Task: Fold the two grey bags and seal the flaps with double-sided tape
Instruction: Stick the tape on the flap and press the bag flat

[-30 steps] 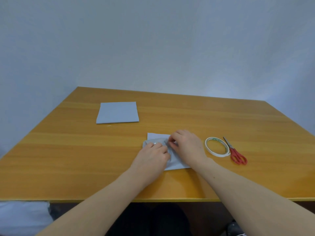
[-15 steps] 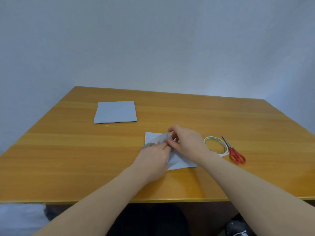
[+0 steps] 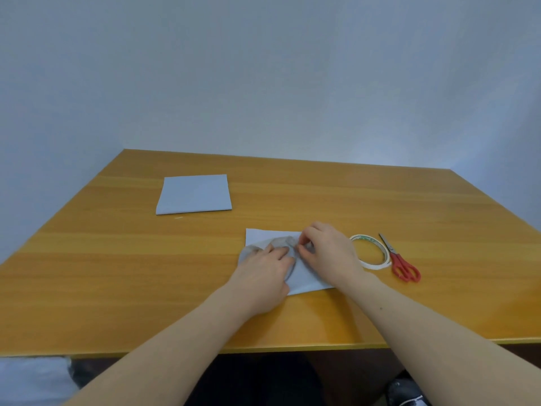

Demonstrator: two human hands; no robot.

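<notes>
Soft, even, cool light fills the frame with no hard shadows, a faint sheen lies across the orange wooden table (image 3: 336,200) toward its right side, the pale blue-grey wall (image 3: 263,68) brightens lower right, and wide-angle stretch bends the edges.

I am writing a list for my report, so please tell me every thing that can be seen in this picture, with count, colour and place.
Wooden table: 1, orange-brown, fills the lower half of the view.
Folded flat grey bag: 1, pale grey, far left part of the table.
Grey bag being folded: 1, pale grey with a darker raised flap, centre, under both hands.
Ring-shaped roll of double-sided tape: 1, white, flat on the table, right of the hands.
Red-handled scissors: 1, red handles and metal blades, just right of the roll.
Wall: 1, pale grey-blue, behind the table.
Left hand: 1, rests on the bag's flap.
Right hand: 1, pinches the flap.
</notes>
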